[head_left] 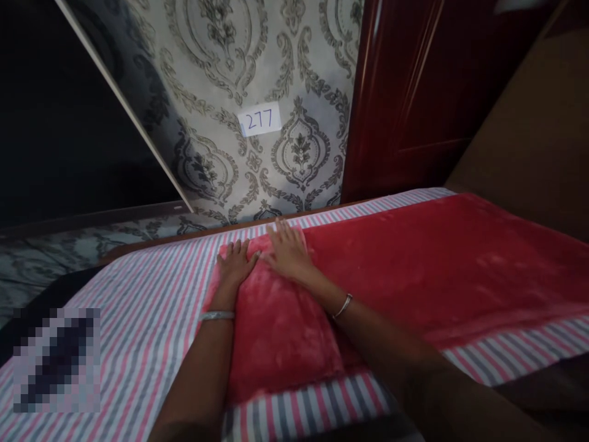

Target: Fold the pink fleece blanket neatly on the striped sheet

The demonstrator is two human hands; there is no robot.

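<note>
A red plush blanket lies spread over a bed with a pink, grey and white striped sheet. My left hand rests flat on the blanket's far left corner, fingers apart. My right hand lies flat beside it, palm down, a little further right and touching the same corner area. Both wrists wear a thin bangle. Neither hand grips anything.
A patterned grey wall with a white label reading 277 stands behind the bed. A dark red wooden door is at the right. A dark opening fills the left. A pixelated patch covers the lower left.
</note>
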